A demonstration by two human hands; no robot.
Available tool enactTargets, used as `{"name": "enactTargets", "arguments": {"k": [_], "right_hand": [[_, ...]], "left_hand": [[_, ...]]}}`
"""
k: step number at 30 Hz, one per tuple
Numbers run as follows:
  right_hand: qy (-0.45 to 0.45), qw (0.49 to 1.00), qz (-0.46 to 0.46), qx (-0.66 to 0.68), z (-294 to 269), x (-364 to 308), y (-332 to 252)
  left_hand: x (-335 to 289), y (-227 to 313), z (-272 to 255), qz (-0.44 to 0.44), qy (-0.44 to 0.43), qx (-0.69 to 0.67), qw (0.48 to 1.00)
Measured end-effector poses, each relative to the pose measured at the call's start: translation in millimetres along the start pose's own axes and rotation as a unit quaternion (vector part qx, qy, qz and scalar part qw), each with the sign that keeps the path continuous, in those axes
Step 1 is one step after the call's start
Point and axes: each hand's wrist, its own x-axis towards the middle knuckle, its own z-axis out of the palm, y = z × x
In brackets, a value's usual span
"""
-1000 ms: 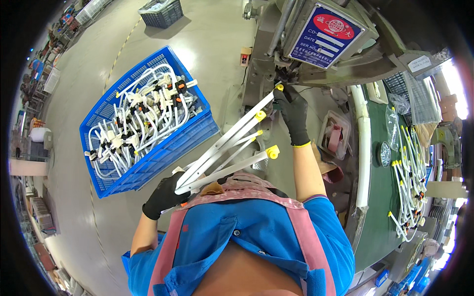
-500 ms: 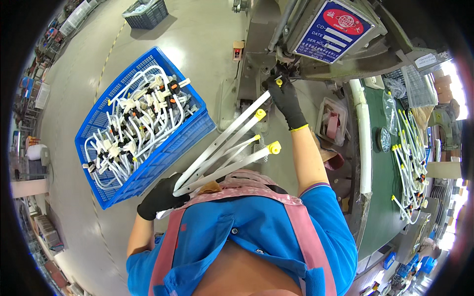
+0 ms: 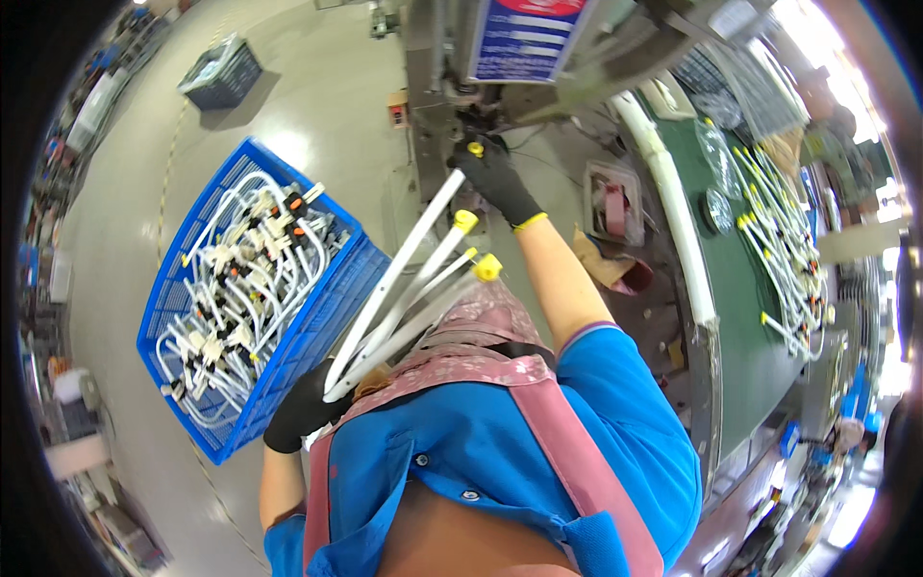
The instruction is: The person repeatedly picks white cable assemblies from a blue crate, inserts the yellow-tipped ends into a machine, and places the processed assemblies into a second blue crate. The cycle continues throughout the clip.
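My left hand, in a black glove, is closed around the bent lower end of a folded white tube frame with yellow end caps. The frame slants up to the right across my apron. My right hand, also black-gloved, grips the top end of its longest tube, beside a yellow cap. This end sits under the head of a grey-green machine. The fingertips of my right hand are partly hidden there. Three other tube ends with yellow caps hang free below it.
At left stands a blue plastic basket filled with similar white tube frames. A grey crate is on the floor farther off. To the right, a green-topped table holds more white tubes. An open plastic box lies beside the machine.
The view has shifted, so the machine and basket sit differently in the picture. Both hands keep their hold on the frame, its upper end still at the machine.
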Motion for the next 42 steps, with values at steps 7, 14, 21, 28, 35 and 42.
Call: {"name": "enactTargets", "arguments": {"k": [7,14,21,28,35,42], "right_hand": [[-0.034,0.997,0.056,-0.036,0,-12,-17],[-0.036,0.996,0.067,-0.046,-1,-20,-11],[0.02,0.994,0.104,-0.006,-1,-50,-45],[-0.157,0.959,0.188,0.144,-9,-94,-74],[-0.122,0.983,0.133,0.039,5,-83,-85],[-0.033,0.994,0.098,0.032,-5,-70,-114]], "left_hand": [[0,-6,-5,-0.039,-0.021,-0.028,0.999],[0,-7,2,0.012,0.034,0.049,0.998],[2,-4,11,0.006,0.057,0.075,0.996],[3,-8,20,0.049,0.083,0.092,0.991],[-3,3,25,-0.001,0.09,0.099,0.991],[-6,16,15,0.098,0.098,0.13,0.982]]}}
